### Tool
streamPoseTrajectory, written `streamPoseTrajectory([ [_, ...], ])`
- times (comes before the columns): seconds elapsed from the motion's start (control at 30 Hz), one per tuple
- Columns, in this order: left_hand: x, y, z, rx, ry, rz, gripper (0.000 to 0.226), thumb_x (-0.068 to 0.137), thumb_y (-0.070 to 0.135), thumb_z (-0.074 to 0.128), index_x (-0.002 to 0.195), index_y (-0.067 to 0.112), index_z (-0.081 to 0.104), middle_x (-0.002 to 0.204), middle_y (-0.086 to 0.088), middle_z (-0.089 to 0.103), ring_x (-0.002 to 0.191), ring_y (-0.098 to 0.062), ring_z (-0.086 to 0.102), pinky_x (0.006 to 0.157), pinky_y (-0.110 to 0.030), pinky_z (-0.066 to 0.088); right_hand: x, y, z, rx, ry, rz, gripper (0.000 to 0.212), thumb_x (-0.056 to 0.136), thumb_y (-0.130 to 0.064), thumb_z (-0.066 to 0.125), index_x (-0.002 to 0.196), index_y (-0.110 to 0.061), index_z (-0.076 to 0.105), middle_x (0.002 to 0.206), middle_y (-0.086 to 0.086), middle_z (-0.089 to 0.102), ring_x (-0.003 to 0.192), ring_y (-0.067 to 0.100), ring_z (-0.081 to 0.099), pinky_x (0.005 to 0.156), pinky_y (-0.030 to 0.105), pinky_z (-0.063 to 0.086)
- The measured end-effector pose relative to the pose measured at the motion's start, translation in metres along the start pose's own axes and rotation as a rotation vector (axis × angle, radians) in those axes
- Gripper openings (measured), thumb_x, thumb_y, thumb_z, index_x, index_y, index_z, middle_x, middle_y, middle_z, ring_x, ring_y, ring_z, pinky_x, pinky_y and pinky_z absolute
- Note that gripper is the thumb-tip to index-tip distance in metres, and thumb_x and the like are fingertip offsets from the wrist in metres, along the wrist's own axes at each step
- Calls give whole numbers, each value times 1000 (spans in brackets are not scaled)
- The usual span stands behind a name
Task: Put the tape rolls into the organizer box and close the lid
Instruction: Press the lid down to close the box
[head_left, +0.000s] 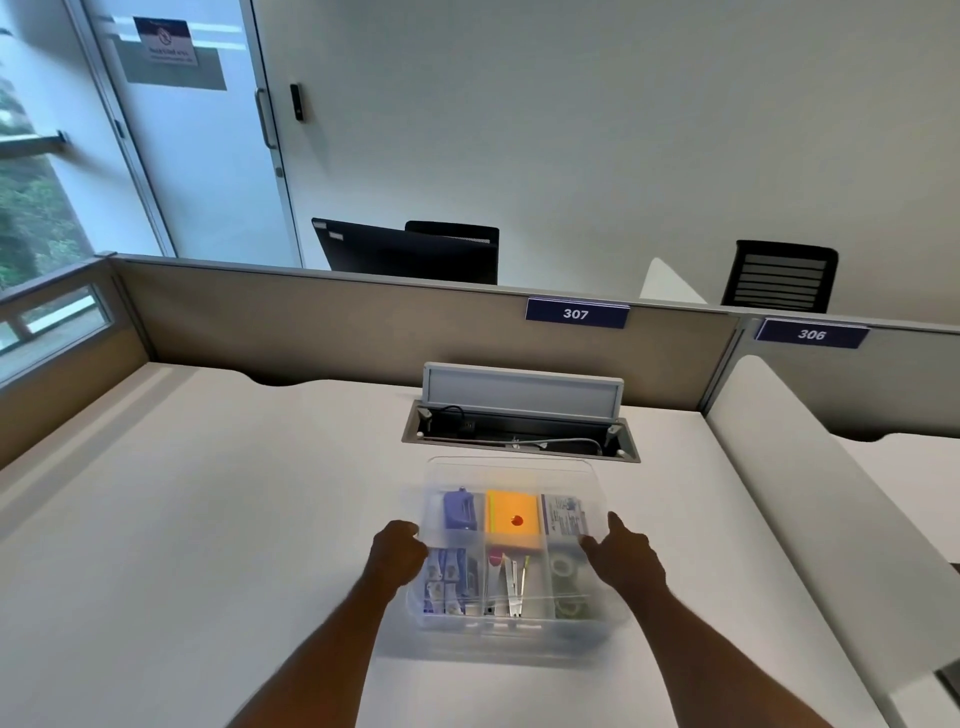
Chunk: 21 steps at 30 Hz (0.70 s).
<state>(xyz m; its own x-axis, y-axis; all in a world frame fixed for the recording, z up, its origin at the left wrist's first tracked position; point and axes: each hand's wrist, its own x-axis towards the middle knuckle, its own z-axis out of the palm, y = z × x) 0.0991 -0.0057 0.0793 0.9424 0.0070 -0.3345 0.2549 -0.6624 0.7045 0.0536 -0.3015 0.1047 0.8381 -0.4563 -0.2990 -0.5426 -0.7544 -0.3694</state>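
A clear plastic organizer box (498, 631) sits on the white desk in front of me. Its clear lid (511, 470) is raised and tilted over the far half of the box. My left hand (397, 548) grips the lid's left edge and my right hand (621, 553) grips its right edge. Clear tape rolls (566, 571) lie in the box's front right compartment. Other compartments hold a purple item, an orange sticky-note pad, packets and metal clips.
An open cable hatch (519, 431) with its flap raised lies just behind the box. Beige partition walls (337, 322) close off the desk's back and left. A white divider (810, 499) borders the right side.
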Motion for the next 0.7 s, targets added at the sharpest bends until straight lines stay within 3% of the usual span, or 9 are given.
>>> streamPoseTrajectory([
  [0.1,-7,7,3,67,48,14,23,92,19,54,104,1,64,115,-13,65,101,-27,62,84,-27,45,-4,2,7,-20,15,21,71,87,-56,47,143,-19,27,129,19,54,118,36,53,96,43,46],
  [0.2,-10,9,6,70,90,18,12,92,16,53,95,7,61,113,-15,66,89,-21,59,85,-29,48,-8,2,11,-24,22,8,71,89,-54,45,145,-17,23,130,16,56,118,34,54,95,42,47],
  [0.37,-6,6,11,104,108,8,14,92,13,51,94,4,62,110,-16,67,92,-25,63,78,-26,45,-16,4,11,-57,44,7,68,89,-54,43,145,-20,24,127,13,58,115,33,56,93,41,47],
  [0.7,-11,1,16,113,73,3,22,91,12,51,106,0,60,113,-17,65,103,-31,62,84,-29,48,-22,6,21,-163,106,15,63,94,-50,31,148,-21,19,123,11,60,112,28,59,89,37,48],
])
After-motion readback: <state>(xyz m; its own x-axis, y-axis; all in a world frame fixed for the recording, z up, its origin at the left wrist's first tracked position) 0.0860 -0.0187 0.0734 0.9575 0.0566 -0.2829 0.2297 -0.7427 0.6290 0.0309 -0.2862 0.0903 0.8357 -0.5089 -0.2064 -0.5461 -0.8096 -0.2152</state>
